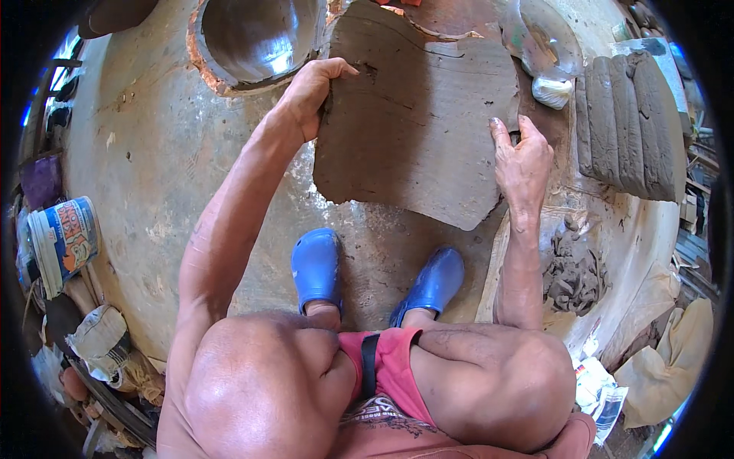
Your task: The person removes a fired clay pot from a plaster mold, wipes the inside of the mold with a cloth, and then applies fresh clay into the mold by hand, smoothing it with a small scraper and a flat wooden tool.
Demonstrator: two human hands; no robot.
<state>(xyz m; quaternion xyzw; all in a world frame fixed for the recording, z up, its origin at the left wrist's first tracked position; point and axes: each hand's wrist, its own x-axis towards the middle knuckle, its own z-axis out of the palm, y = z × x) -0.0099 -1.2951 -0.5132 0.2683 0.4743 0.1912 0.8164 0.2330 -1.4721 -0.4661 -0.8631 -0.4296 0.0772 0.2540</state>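
The clay slab [417, 130] is streaked grey-brown, the clogs [316, 264] blue.

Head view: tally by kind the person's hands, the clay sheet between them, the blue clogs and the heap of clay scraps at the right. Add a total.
Hands: 2 (left hand, right hand)
Clay sheet: 1
Blue clogs: 2 (left clog, right clog)
Heap of clay scraps: 1
Total: 6

A stained, brownish-grey floor [145, 222] is flanked on both sides by mixed clutter [107, 340]; bright light [34, 105] is seen at the upper left.
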